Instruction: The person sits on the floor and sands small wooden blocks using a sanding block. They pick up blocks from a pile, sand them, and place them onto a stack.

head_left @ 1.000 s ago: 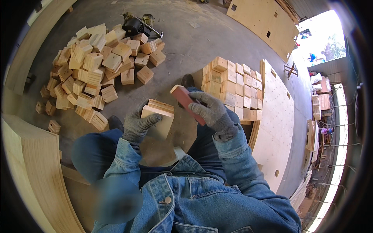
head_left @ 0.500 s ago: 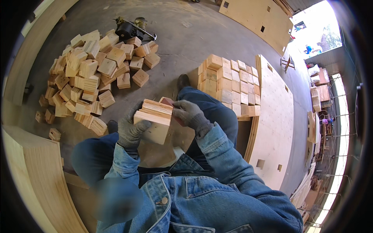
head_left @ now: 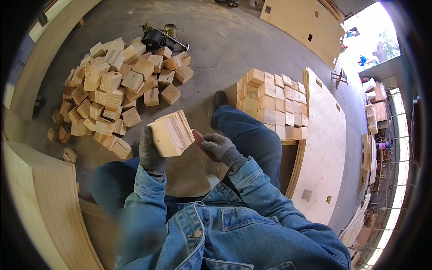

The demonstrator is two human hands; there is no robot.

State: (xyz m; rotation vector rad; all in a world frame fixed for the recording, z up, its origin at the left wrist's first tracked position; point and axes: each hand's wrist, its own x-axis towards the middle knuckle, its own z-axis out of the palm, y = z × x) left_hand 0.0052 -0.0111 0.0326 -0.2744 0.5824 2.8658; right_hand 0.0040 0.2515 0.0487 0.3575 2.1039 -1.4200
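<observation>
Between my knees my gloved left hand (head_left: pixel 151 154) is closed on a light wooden block (head_left: pixel 164 137), gripping it from its left side. The block is tilted, with its layered grain facing right. My right hand (head_left: pixel 219 148), also in a grey glove, pinches a flat reddish-brown piece of sandpaper (head_left: pixel 204 146). The sandpaper is held on edge close to the right side of the block; whether they touch I cannot tell. The fingers of my left hand are mostly hidden behind the block.
A loose heap of wooden blocks (head_left: pixel 110 85) lies on the concrete floor at the left. To the right, more blocks stand in a neat stack (head_left: pixel 274 101) beside a large plywood panel (head_left: pixel 321 148). A dark power tool (head_left: pixel 155 38) sits behind the heap. Thick boards (head_left: pixel 56 193) border the lower left.
The block has been turned in my left hand, so its layered side now faces right, and lifted slightly. My right hand and the sandpaper have drawn back from behind the block to its right.
</observation>
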